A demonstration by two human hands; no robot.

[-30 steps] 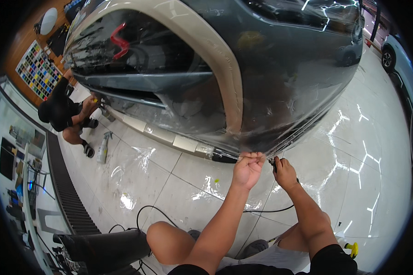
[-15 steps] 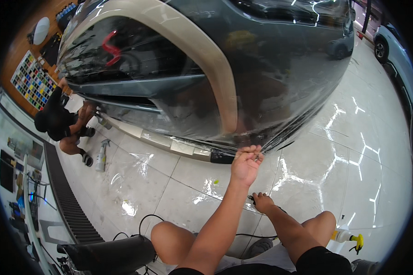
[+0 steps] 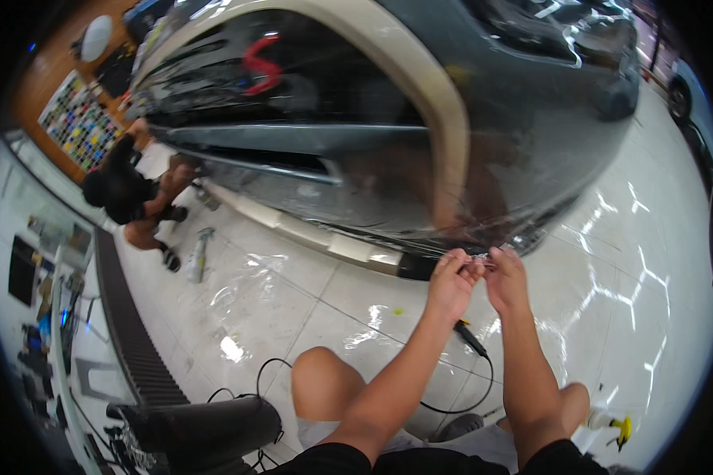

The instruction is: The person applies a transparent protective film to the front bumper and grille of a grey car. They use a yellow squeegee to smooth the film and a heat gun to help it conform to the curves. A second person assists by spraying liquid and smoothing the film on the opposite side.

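A sheet of clear film [image 3: 388, 229] covers the dark grey car bumper [image 3: 543, 174] and hangs over its lower edge. My left hand [image 3: 451, 283] pinches the film's edge at the bumper's bottom, its fingers closed. Right beside it my right hand [image 3: 506, 279] is closed on the same edge, the fingertips of both hands almost meeting. Below them on the floor lies a black corded tool [image 3: 470, 338] with a yellow tip, partly behind my left forearm; its exact kind is unclear.
At the left a person [image 3: 131, 186] in black crouches beside the bumper, near a spray bottle [image 3: 199, 255]. A black cylinder [image 3: 198, 435] with cables stands by my left knee. Another spray bottle [image 3: 614, 426] with a yellow head is at my right; a light car [image 3: 693, 99] stands far right.
My right hand has left the black tool on the floor and risen to the film's edge beside my left hand. The view has shifted, so the bumper sits further right.
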